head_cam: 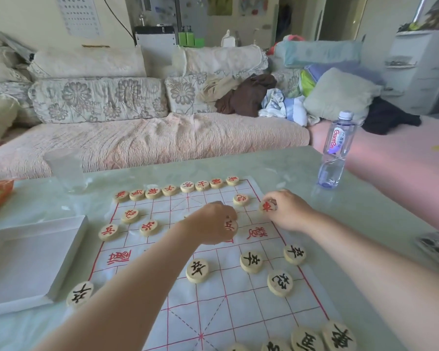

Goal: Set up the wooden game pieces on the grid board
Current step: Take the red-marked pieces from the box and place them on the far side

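Head view shows both hands over the far half of the grid board [238, 300] on the counter, left hand [213, 224] pinching a red soldier piece [230, 226], right hand [287, 211] pinching a red chariot piece [266, 206], which likely belongs at the far right corner.

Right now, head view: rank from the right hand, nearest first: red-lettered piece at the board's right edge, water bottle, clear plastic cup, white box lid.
From the right hand:
1. Red-lettered piece, in its fingertips.
2. Water bottle, far right.
3. Clear plastic cup, far left.
4. White box lid, left of the board.
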The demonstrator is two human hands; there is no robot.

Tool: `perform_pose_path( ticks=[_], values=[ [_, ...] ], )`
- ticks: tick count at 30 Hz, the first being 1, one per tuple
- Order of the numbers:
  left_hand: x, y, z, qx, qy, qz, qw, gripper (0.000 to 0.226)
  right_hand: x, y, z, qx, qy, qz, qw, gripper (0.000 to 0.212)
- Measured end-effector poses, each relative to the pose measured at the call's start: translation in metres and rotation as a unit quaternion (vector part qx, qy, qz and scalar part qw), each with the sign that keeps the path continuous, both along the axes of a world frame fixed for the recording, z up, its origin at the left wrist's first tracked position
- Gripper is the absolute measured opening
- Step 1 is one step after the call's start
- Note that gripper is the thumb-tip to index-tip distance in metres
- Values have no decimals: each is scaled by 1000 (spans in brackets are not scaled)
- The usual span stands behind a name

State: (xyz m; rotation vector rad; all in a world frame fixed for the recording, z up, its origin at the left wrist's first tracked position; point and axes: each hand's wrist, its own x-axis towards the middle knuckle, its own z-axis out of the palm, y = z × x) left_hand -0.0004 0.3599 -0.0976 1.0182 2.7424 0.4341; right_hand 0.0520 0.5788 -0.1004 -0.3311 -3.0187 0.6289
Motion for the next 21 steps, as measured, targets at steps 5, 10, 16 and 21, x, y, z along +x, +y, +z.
perform_pose_path(
  ticks=[5,10,16,21],
  values=[
    [-3,5,-6,-33,-2,3,999,47,-8,6,-8,6,18,6,1000,41],
    [-5,2,-6,-28,-12,15,999,58,-11,2,-13,2,22,14,1000,43],
    [-1,8,-2,15,4,27,1000,49,-15,3,-11,-16,42,10,999,38],
    [-3,38,5,68,34,32,997,42,-25,7,-5,-24,69,12,997,27]
  ],
)
